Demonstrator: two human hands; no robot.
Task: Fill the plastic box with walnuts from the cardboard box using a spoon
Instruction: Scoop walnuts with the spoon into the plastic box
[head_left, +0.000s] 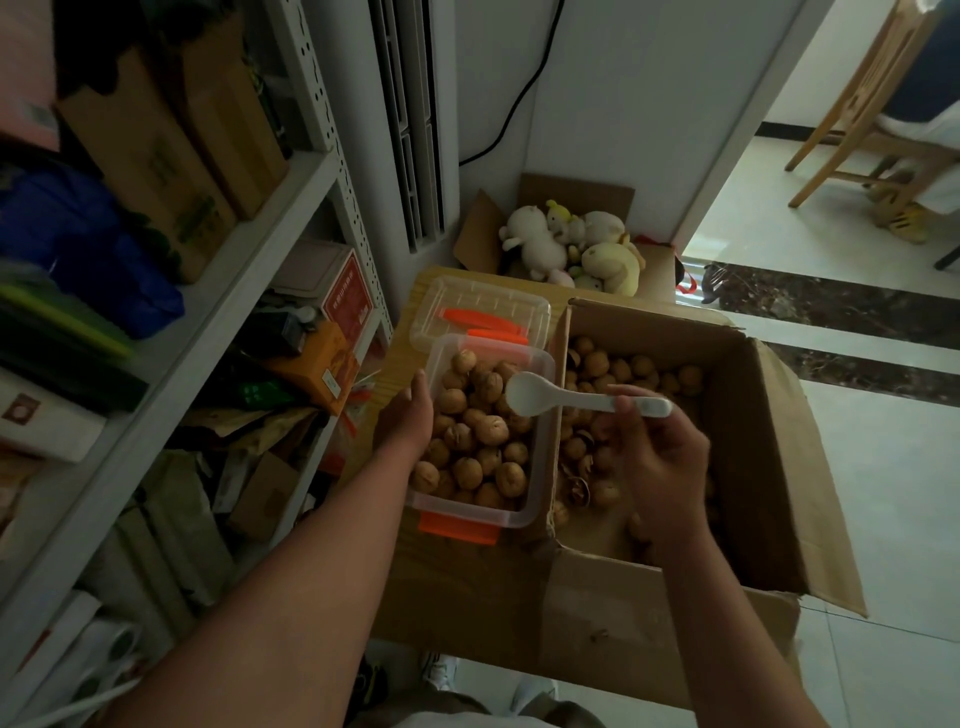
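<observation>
Right hand (660, 457): fingers are pinching the spoon (571, 397) at its handle end. The spoon's long axis is lying left-right, with the bowl pointing left over the right rim of the plastic box (467, 512) and apparently empty. Left hand (408, 415) is gripping that box's left wall. Walnuts (478, 441) are nearing the rim. Cardboard box (779, 441) is sitting under the right hand, so the next scoop is likely calling for a swing right and down.

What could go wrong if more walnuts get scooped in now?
The plastic box is already nearly full of walnuts, so another scoop might roll over its rim. The right hand pinches the spoon near the handle's end, so a loaded spoon could tip and drop a nut. The left hand holding the box helps.
</observation>
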